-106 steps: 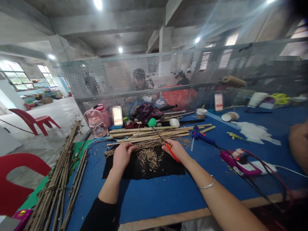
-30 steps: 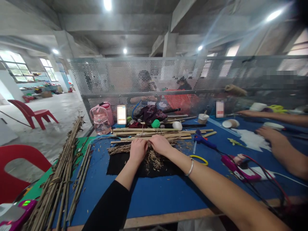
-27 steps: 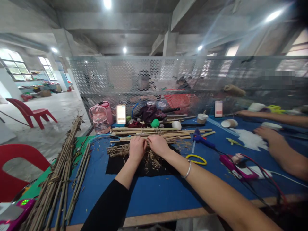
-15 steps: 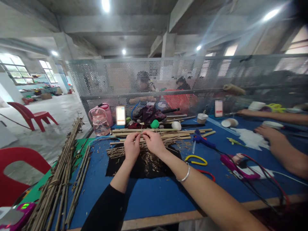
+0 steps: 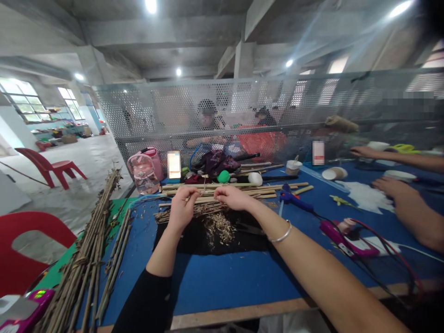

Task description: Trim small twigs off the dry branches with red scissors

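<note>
My left hand (image 5: 183, 207) is pinched, thumb against forefinger, above a row of thin sticks. My right hand (image 5: 233, 198) makes a similar pinch a short way to its right, a silver bangle on that wrist. A thin pale strand seems to run near the fingertips, but what each pinch holds is too small to tell. Beneath and behind the hands lie pale peeled sticks (image 5: 268, 194) and rough brown twigs (image 5: 163, 216). A heap of pale chips (image 5: 222, 227) covers part of a black cloth (image 5: 194, 245). Dark jaws of a tool (image 5: 249, 228) show beside my right forearm.
A tall twig bundle (image 5: 92, 236) lies at left. Behind the sticks are a green yarn ball (image 5: 223, 176), a white ball (image 5: 255, 179) and a pink bag (image 5: 144, 173). A blue glue gun (image 5: 294, 201) and cables lie right. A co-worker's hands (image 5: 388, 187) are far right.
My hands have parted from nearly touching, the left going left and the right going right. My right forearm now covers the yellow and red handles, and the dark tool jaws have come into view.
</note>
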Demonstrator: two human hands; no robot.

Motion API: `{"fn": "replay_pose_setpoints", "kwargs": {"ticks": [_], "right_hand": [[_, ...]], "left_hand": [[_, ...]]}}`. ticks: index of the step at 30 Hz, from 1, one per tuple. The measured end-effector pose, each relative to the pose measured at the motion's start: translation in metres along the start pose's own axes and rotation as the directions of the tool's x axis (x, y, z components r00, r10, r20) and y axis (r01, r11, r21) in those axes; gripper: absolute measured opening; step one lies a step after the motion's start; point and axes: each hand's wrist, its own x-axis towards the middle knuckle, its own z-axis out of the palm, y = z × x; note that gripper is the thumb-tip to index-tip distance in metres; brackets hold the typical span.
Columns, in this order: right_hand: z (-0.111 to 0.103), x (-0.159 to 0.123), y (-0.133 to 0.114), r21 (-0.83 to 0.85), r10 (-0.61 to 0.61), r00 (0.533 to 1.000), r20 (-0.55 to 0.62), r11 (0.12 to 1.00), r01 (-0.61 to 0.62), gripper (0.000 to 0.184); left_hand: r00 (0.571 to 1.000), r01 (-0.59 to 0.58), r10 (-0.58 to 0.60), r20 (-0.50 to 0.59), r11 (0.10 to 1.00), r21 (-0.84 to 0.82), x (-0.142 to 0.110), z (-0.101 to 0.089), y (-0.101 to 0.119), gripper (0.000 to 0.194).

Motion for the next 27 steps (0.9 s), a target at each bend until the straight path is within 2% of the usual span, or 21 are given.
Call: {"fn": "replay_pose_setpoints", "kwargs": {"ticks": [2,3,5,8,11,13,16,18,21,25,27], "right_hand": [[0.010,-0.005,-0.008,-0.214,-0.015,0.993,-0.118,0.977,-0.011,0.014],[0.018,-0.008,-0.014,-0.276,-0.052,0.992,-0.114,0.961,0.019,0.014],[0.041,-0.017,-0.030,-0.350,-0.131,0.991,0.013,0.928,0.128,0.018],[0.083,-0.027,-0.058,-0.385,-0.274,0.929,0.248,0.852,0.354,0.040],[0.124,-0.025,-0.080,-0.405,-0.387,0.868,0.310,0.773,0.489,0.054],[0.146,-0.018,-0.089,-0.449,-0.378,0.858,0.348,0.737,0.506,0.055],[0.165,-0.007,-0.094,-0.480,-0.334,0.871,0.361,0.733,0.481,0.034],[0.167,-0.002,-0.091,-0.490,-0.343,0.875,0.342,0.729,0.478,0.022],[0.154,0.001,-0.079,-0.516,-0.351,0.896,0.271,0.733,0.443,0.019],[0.115,0.001,-0.051,-0.559,-0.282,0.946,0.159,0.764,0.322,0.021],[0.096,-0.002,-0.034,-0.556,-0.207,0.973,0.105,0.799,0.230,0.030]], "left_hand": [[0.996,0.030,-0.031,-0.080,1.000,-0.005,0.000,-0.007,-0.003,0.014],[0.990,0.046,-0.047,-0.129,0.999,-0.014,0.000,-0.010,-0.004,0.014],[0.969,0.071,-0.079,-0.232,0.997,-0.040,0.000,-0.015,-0.006,0.016],[0.921,0.089,-0.108,-0.374,0.994,-0.069,0.000,-0.020,-0.004,0.019],[0.874,0.076,-0.107,-0.474,0.994,-0.085,0.002,-0.025,0.004,0.019],[0.853,0.057,-0.094,-0.513,0.995,-0.087,0.003,-0.031,0.013,0.019],[0.809,0.009,-0.056,-0.584,0.996,-0.084,0.005,-0.043,0.030,0.019],[0.780,-0.017,-0.040,-0.625,0.996,-0.084,0.006,-0.051,0.037,0.019],[0.756,-0.018,-0.035,-0.654,0.997,-0.074,0.007,-0.057,0.038,0.020],[0.780,0.030,-0.044,-0.624,0.999,-0.034,0.003,-0.051,0.027,0.020],[0.805,0.049,-0.063,-0.590,0.998,-0.040,0.001,-0.044,0.024,0.020]]}}
